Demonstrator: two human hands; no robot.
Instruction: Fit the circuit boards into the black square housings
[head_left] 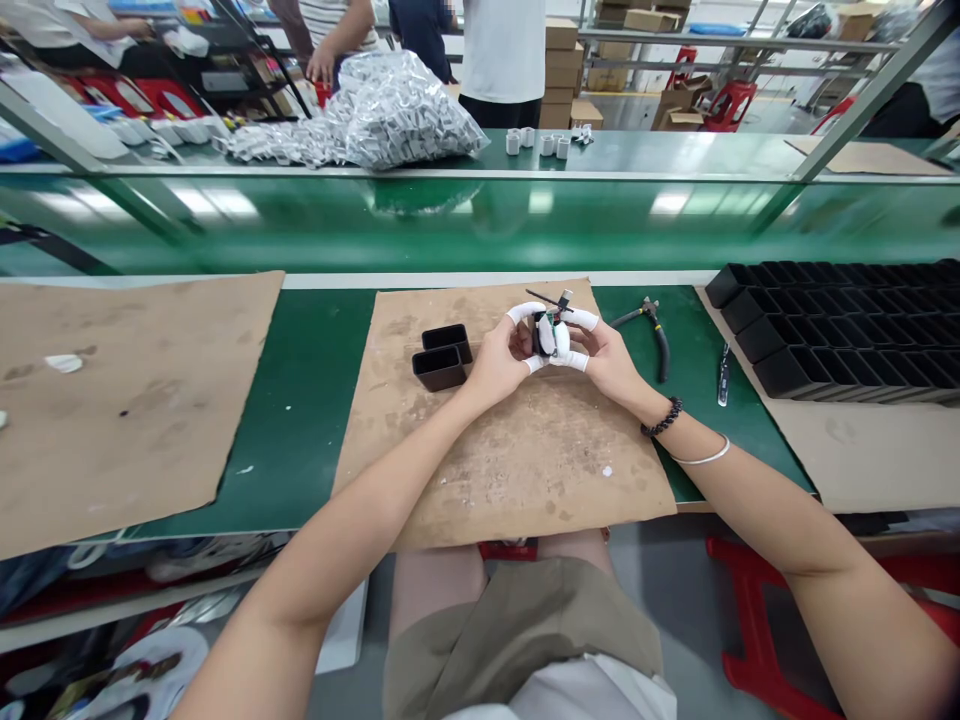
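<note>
Gripping a small electronic assembly (pixel 552 321) between left hand (pixel 501 358) and right hand (pixel 610 364), pinched from both sides above the cardboard sheet (pixel 510 450). Probably light, stiff and fragile; best taken by the outer edges. Stretched forward on converging forearms (pixel 390 468), curled inward at the fingers (pixel 521 312). Flanked by two black cases (pixel 441 375) at left, pliers (pixel 662 352) on the tabletop (pixel 300 400) at right.

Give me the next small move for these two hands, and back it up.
Probably turn the small electronic assembly slightly between the left hand and right hand: white-covered fingertips pinch it from both sides and hide much of it, so a clearer look seems wise before setting it on the cardboard sheet.
</note>
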